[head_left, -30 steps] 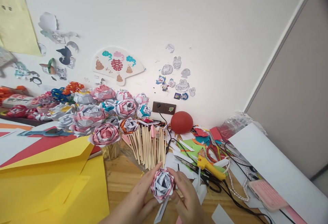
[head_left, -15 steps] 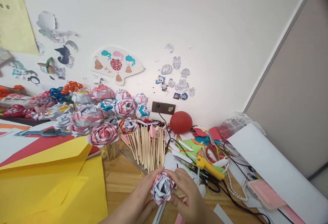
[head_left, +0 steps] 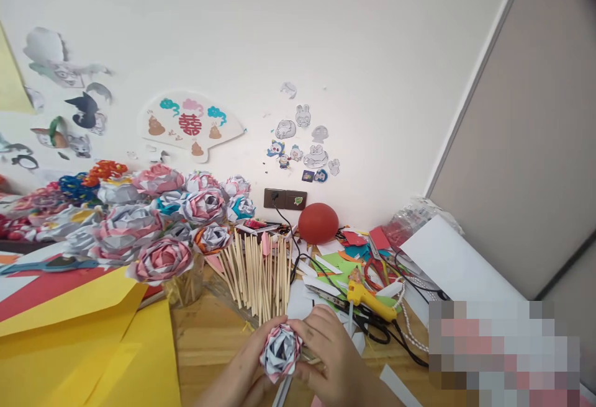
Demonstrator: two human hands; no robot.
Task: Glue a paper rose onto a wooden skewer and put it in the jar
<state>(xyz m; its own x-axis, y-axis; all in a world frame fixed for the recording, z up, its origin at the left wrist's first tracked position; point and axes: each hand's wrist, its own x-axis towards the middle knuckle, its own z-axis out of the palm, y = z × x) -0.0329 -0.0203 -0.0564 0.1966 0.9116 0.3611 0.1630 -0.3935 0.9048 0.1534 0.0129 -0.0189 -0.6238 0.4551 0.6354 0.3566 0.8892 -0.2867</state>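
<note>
A white and pink paper flower [head_left: 281, 353] faces up at me at the bottom middle, above the wooden table. My left hand [head_left: 249, 363] is closed round its left side, fingertips at the rim. From the right, my right hand [head_left: 326, 348] grips the same flower, thumb below and fingers along the upper edge. A pale strip shows under the flower; whether it is attached I cannot tell. Just beyond my hands stands a dense bunch of wooden sticks [head_left: 261, 273]. Several finished-looking paper roses [head_left: 162, 258] cluster to the left.
Yellow paper [head_left: 88, 351] covers the table's left front. A yellow glue gun [head_left: 370, 298] lies to the right with its black cable, near scissors [head_left: 379, 270] and paper scraps. A red balloon [head_left: 318, 223] rests by the wall. White sheets lean at right; a patch there is pixelated.
The view has turned a little to the right, so the surroundings sit further left. Both hands still hold the flower, with the right fingers slightly shifted along its edge.
</note>
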